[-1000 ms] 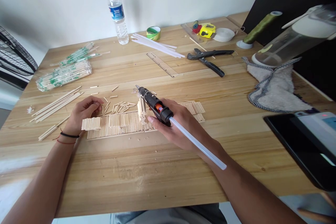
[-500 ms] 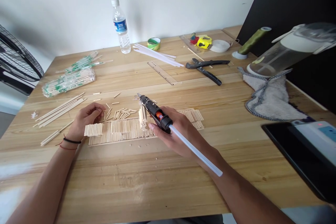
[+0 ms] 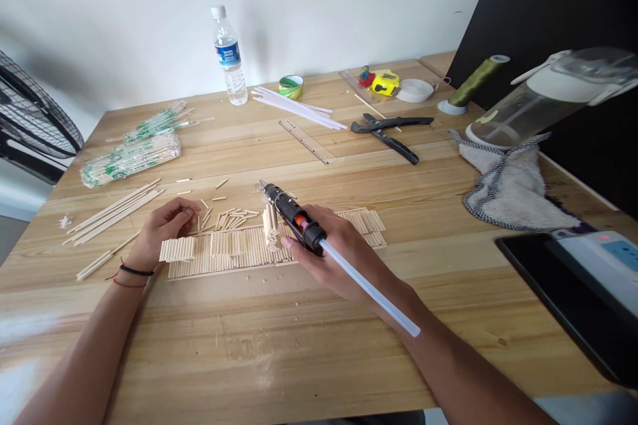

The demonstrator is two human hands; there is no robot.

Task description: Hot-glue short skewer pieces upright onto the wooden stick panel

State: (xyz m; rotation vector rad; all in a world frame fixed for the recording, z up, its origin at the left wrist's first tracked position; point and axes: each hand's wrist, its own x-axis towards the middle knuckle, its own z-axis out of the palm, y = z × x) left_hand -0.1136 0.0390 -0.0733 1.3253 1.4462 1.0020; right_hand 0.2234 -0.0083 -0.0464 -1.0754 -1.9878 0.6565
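"One glue gun (image 3: 292, 212) rests in the grip of the right hand (image 3: 343, 252), fingers wrapped round its handle, above a stick panel (image 3: 254, 239) on the counter (image 3: 224, 345). And the left?"

"The left hand (image 3: 162, 229) lies just beside the panel's left end, fingers curled and tips drawn in near loose cut sticks (image 3: 232, 218). Whether it pinches one cannot be told."

"Where does the panel run?"

"From just beside the left hand to past the right, partly hidden by gun and hand. A raised stick bundle (image 3: 270, 229) sits immediately left of the right thumb; whether they touch is unclear."

"What would serve the right hand best?"

"A steady wrist, most likely. The nozzle (image 3: 264, 182) points away, beyond the panel's far edge, and is best held clear of the left hand, since its tip may be hot. With the bundle so near the thumb, lifting the gun seems safer than sliding it sideways."

"And the glue stick (image 3: 371, 289)?"

"It juts from the gun's back over the right forearm; a smooth swing would probably avoid a snag. For the left hand, a light pinch at a cut stick's end looks wise."
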